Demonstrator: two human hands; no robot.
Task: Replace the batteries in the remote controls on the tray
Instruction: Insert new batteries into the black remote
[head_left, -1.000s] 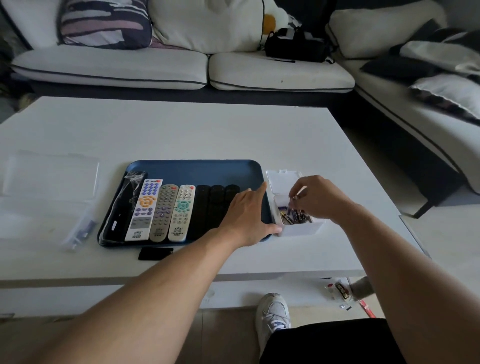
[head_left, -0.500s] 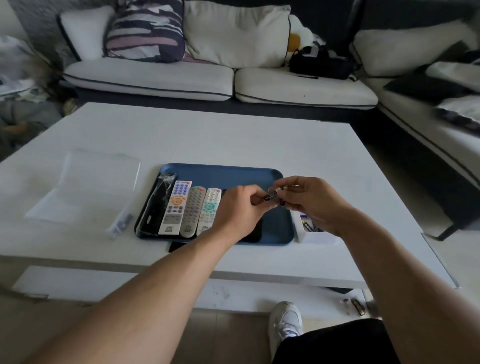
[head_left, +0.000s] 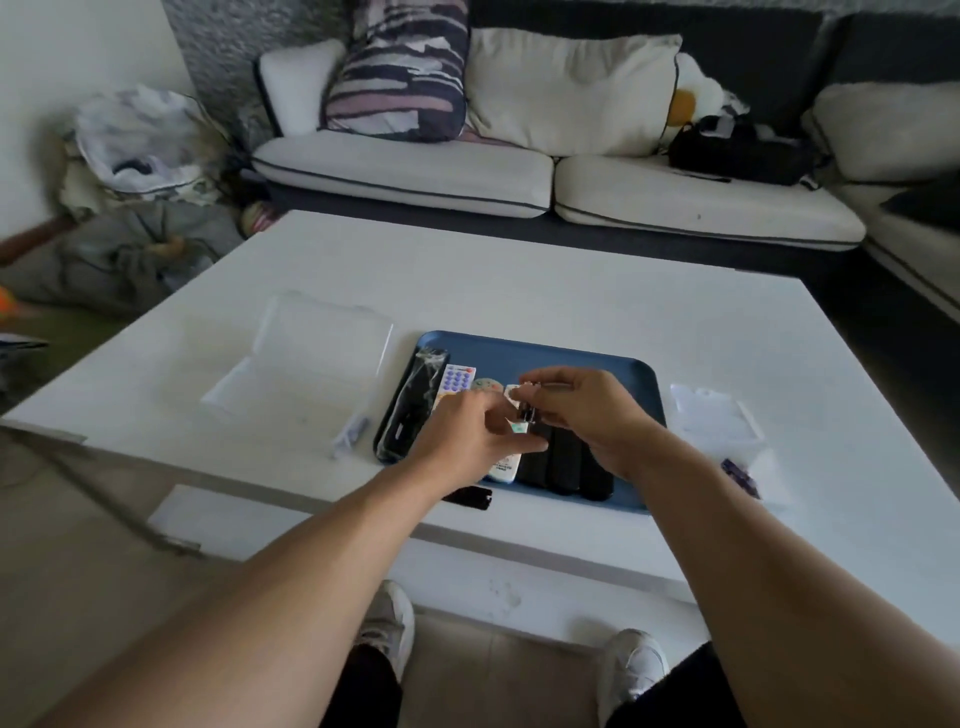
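A blue tray (head_left: 587, 358) is seen on a white table (head_left: 519, 291), and a row of remote controls is laid across it. At the left end a black remote in clear wrap (head_left: 410, 410) lies along the tray's edge; beside it light remotes with coloured buttons (head_left: 457, 376) are partly covered by the hands, and three black remotes (head_left: 563, 467) lie side by side toward the right. Both hands are held together just above the middle of the tray. The right hand (head_left: 587, 415) is curled, and small dark batteries (head_left: 529, 414) are pinched between its fingertips. The left hand (head_left: 467, 436) is brought up against the same spot with its fingers bent toward the batteries; whether they are actually gripped by it cannot be told, as the frame is blurred there. A small black battery cover (head_left: 467, 497) is left on the table just in front of the tray's near edge. To the right of the tray a white box (head_left: 719, 421) is placed, with a dark purple item (head_left: 740, 475) near it whose nature cannot be made out. To the left of the tray an open clear plastic case (head_left: 311, 369) is set on the table. Behind the table a white sofa (head_left: 519, 176) with cushions is seen.
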